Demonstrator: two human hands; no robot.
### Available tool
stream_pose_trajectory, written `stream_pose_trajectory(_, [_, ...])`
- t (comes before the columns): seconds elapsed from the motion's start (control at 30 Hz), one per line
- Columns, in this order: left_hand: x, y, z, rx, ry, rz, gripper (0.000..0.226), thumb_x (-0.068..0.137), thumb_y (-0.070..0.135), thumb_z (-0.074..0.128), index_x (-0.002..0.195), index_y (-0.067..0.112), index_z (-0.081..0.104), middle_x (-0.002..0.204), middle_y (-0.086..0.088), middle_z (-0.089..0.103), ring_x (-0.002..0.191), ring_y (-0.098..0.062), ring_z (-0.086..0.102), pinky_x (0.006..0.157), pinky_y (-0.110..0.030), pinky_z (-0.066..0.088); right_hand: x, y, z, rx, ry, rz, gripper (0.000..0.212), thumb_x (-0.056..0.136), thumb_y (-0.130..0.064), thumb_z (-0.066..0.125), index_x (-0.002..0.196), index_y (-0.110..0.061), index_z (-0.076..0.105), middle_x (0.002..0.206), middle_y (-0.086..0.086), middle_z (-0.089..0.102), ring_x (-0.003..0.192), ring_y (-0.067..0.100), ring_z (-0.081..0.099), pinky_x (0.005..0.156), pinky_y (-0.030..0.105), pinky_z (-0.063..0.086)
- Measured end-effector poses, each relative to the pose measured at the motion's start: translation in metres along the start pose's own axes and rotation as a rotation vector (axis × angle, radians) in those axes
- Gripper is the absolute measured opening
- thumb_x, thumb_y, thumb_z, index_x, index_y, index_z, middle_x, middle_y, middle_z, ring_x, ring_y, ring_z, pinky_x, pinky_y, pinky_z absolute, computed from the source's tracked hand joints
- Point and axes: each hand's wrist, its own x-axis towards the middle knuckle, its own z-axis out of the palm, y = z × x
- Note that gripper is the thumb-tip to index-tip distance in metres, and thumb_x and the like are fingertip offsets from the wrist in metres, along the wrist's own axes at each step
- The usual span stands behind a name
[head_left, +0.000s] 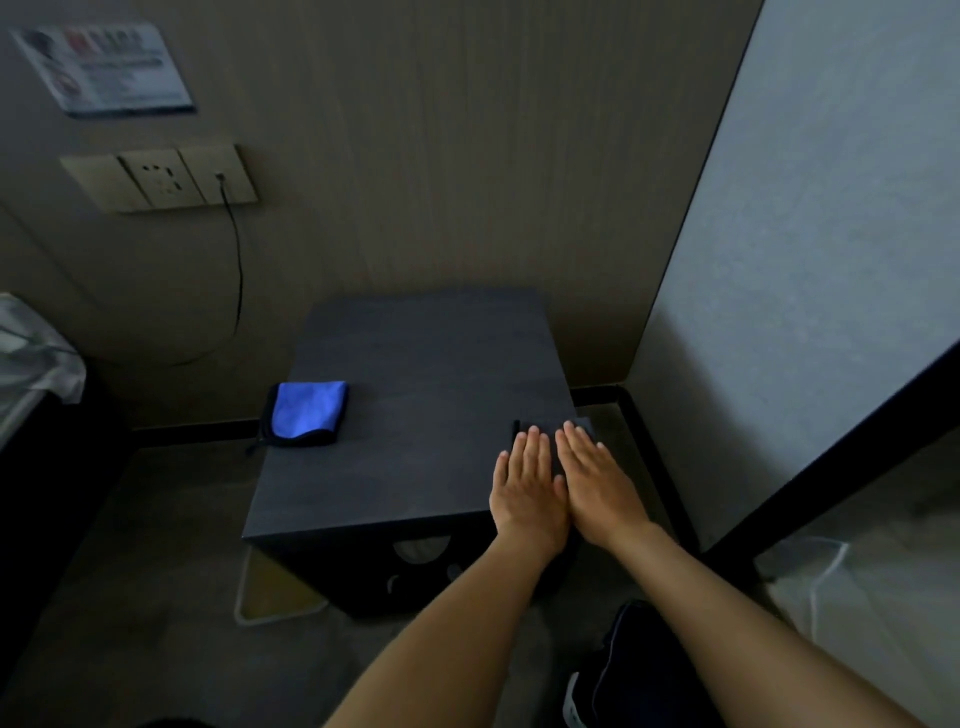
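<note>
A dark grey folded cloth (545, 427) lies at the right front of a dark cabinet top (415, 415). My left hand (527, 488) and my right hand (597, 480) lie flat side by side on it, fingers straight, covering most of it. A folded blue cloth with a black edge (307, 411) rests at the top's left edge, well apart from both hands.
The cabinet stands against a brown wall in a corner, with a pale wall on the right. A socket panel (166, 177) with a black cable (239, 291) is on the wall at upper left. A dark bag (639, 670) lies on the floor near my right arm.
</note>
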Motion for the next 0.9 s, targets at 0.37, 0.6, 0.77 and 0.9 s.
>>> stream_pose_trajectory(0.37, [-0.04, -0.032, 0.012, -0.022, 0.038, 0.025, 0.058, 0.106, 0.038, 0.009, 0.152, 0.018, -0.02, 0.16, 0.001, -0.028, 0.146, -0.016, -0.026, 0.122, -0.041, -0.008, -0.029, -0.044, 0.01, -0.016, 0.025, 0.016, 0.06, 0.107, -0.03, 0.025, 0.157, -0.012, -0.002, 0.166, 0.007, -0.007, 0.152, 0.018, -0.007, 0.124, 0.037, -0.001])
stream_pose_trajectory(0.6, [-0.061, -0.112, 0.009, -0.004, 0.078, -0.059, 0.059, 0.106, 0.036, 0.013, 0.155, 0.017, -0.014, 0.163, 0.002, -0.021, 0.149, -0.013, -0.02, 0.123, -0.036, -0.007, -0.011, -0.127, 0.018, -0.005, 0.013, -0.066, 0.059, 0.107, -0.031, 0.023, 0.157, -0.008, 0.001, 0.166, 0.01, -0.005, 0.153, 0.021, -0.006, 0.124, 0.036, -0.004])
stream_pose_trajectory(0.77, [-0.074, -0.17, 0.004, -0.005, 0.052, -0.106, 0.058, 0.106, 0.037, 0.009, 0.155, 0.019, -0.015, 0.162, 0.004, -0.022, 0.148, -0.011, -0.021, 0.123, -0.037, -0.005, 0.005, -0.183, 0.026, -0.062, -0.033, -0.139, 0.061, 0.106, -0.031, 0.022, 0.157, -0.004, 0.0, 0.165, 0.012, -0.006, 0.153, 0.022, -0.006, 0.124, 0.036, -0.003])
stream_pose_trajectory(0.9, [-0.085, -0.215, 0.004, -0.005, 0.024, -0.165, 0.058, 0.105, 0.038, 0.007, 0.154, 0.019, -0.018, 0.161, 0.004, -0.024, 0.147, -0.012, -0.023, 0.124, -0.039, -0.004, 0.016, -0.229, 0.031, -0.092, -0.062, -0.198, 0.062, 0.106, -0.032, 0.021, 0.157, -0.005, 0.0, 0.165, 0.011, -0.006, 0.153, 0.022, -0.006, 0.124, 0.037, -0.003])
